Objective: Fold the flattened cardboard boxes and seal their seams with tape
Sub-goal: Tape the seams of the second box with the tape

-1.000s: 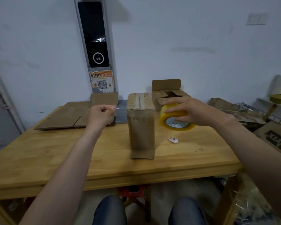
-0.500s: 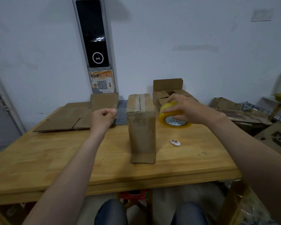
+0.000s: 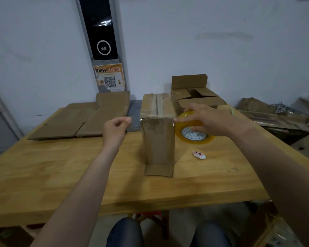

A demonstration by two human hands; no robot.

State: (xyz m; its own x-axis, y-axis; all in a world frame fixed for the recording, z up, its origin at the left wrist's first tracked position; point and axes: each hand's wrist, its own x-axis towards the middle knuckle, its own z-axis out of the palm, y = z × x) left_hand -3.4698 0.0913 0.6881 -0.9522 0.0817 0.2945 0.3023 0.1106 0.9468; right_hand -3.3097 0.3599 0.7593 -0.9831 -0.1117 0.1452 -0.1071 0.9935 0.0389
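The wooden tabletop spreads before me. At its far left lies the flattened cardboard, stacked flat. In the middle stands the folded box, upright, its top seam taped and a bottom flap splayed toward me. Behind it to the right sits an open box with its flaps up. My right hand grips the yellow tape roll just beside the folded box's right edge. My left hand, left of the box, pinches the faint clear tape strip. A small white tag lies below the roll.
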